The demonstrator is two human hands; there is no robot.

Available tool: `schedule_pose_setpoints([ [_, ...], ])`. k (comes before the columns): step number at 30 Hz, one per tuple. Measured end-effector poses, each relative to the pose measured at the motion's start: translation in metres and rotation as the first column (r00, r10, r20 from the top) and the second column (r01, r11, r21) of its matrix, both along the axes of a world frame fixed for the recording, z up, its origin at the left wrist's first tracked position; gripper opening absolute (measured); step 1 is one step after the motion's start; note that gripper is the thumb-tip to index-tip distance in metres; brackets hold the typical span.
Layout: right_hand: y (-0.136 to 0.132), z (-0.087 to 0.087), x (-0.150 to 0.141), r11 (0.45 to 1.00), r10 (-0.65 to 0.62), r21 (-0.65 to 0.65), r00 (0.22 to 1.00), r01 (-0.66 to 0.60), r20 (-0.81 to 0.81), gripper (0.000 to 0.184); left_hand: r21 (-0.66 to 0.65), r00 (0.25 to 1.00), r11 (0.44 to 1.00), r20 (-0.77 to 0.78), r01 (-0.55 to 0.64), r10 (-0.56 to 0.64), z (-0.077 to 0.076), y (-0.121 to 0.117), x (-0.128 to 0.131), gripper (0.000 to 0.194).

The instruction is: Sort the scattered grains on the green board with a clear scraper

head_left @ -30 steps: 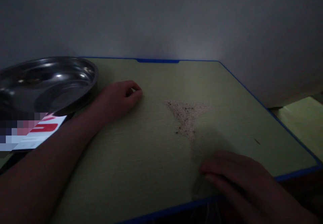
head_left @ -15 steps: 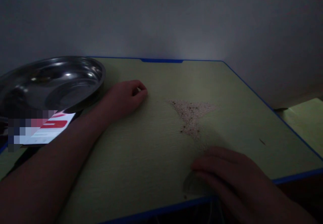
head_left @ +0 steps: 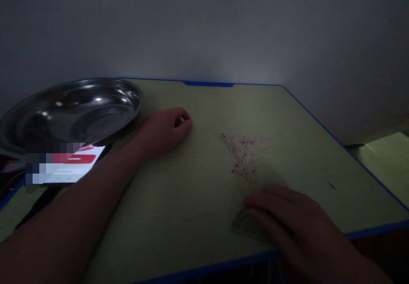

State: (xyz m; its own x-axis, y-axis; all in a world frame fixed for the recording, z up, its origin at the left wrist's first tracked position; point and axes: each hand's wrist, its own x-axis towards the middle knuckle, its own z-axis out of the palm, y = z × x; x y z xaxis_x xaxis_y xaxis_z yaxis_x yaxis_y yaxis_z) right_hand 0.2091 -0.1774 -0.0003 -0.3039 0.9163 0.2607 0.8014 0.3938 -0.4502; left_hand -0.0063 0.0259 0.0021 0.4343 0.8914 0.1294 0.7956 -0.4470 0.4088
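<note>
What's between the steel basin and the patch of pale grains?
The left hand, fingers curled, then a stretch of tabletop before the patch of pale grains. The steel basin is beyond the wrist, head view.

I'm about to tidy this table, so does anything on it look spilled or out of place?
Yes. Pale grains mixed with dark specks lie loose in a ragged patch on the table, just beyond the right hand, in no container. A lone dark sliver lies apart, to their right.
</note>
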Motion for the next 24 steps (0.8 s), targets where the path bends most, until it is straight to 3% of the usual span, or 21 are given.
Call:
schedule_pose_setpoints([
  [5, 0.016, -0.007, 0.019, 0.992, -0.121, 0.056, 0.988, 0.116, 0.092, 0.019, -0.004, 1.0, 1.0, 0.002, 0.013, -0.013, -0.001, 0.0, 0.0, 0.034],
  [10, 0.034, 0.003, 0.034, 0.977, -0.203, 0.096, 0.965, 0.188, 0.169, 0.023, -0.008, 1.0, 1.0, -0.012, 0.01, -0.01, 0.0, 0.0, -0.001, 0.034],
  [17, 0.063, 0.019, 0.023, 0.984, -0.17, 0.094, 0.949, 0.15, 0.266, 0.025, -0.008, 1.0, 1.0, -0.007, 0.027, -0.027, 0.0, 0.0, -0.002, 0.034],
  [24, 0.06, 0.023, 0.017, 0.998, -0.061, 0.039, 0.972, 0.053, 0.225, 0.023, -0.023, 1.0, 0.999, -0.006, 0.024, -0.024, 0.002, -0.003, -0.001, 0.034],
])
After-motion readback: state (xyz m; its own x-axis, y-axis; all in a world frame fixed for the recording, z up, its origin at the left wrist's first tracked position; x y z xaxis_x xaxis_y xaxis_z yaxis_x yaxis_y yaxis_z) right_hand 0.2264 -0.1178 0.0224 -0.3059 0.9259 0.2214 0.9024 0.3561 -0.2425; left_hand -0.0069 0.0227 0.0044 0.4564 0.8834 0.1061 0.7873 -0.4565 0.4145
